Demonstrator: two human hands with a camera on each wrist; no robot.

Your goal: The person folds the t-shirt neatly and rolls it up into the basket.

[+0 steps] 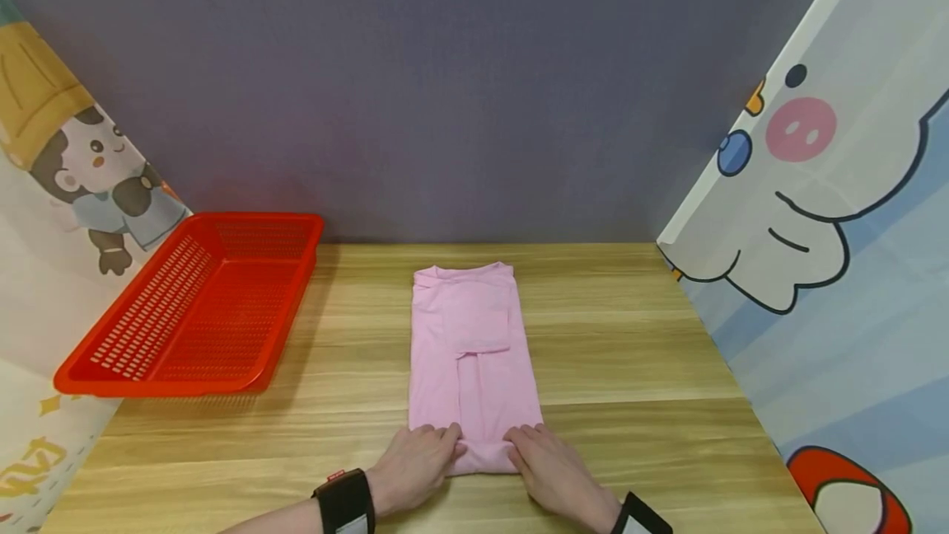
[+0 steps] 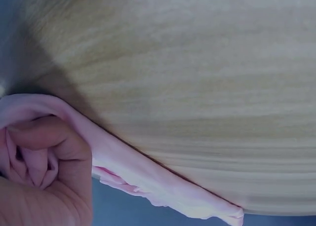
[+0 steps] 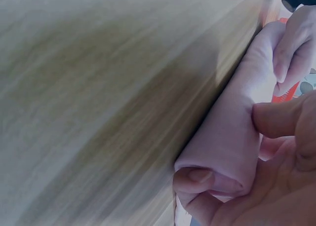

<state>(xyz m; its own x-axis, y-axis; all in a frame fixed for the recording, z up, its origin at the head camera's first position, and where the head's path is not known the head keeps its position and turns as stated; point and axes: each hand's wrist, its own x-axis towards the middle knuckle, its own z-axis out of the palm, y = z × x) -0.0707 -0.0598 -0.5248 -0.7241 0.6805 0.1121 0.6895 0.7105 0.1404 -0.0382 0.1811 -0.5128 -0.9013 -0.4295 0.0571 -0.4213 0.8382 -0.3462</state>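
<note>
A pink shirt (image 1: 433,369) lies folded into a long narrow strip on the table, its neckline at the far end and a folded flap across its upper part. The near end is turned over into a thick fold. My left hand (image 1: 418,466) grips the left corner of this fold, and my right hand (image 1: 552,468) grips the right corner. In the left wrist view the left thumb (image 2: 44,134) curls round bunched pink cloth. In the right wrist view a right fingertip (image 3: 200,175) is tucked into the open end of the fold, with the thumb pressing on its side.
A red plastic basket (image 1: 270,353) with perforated sides stands at the table's left. The wooden table (image 1: 630,336) ends at a dark grey panel (image 1: 474,89) behind. Cartoon-printed sheets (image 1: 875,213) border both sides.
</note>
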